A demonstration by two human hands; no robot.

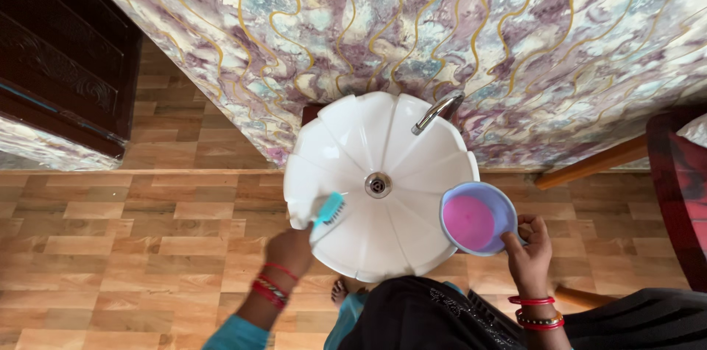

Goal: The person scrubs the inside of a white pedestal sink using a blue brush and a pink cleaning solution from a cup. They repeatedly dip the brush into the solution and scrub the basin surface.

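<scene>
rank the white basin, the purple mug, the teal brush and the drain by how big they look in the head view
1. white basin
2. purple mug, though it is held above the basin, nearer the camera
3. teal brush, partly hidden by the left hand
4. drain

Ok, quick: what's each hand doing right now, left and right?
Left hand: closed on a teal brush, bristles against the white basin.
Right hand: gripping a lilac mug of pink liquid over the rim.

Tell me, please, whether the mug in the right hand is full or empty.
Full or nearly so: the lavender mug, held level in the right hand over the white basin, shows pink liquid close to its rim.
</scene>
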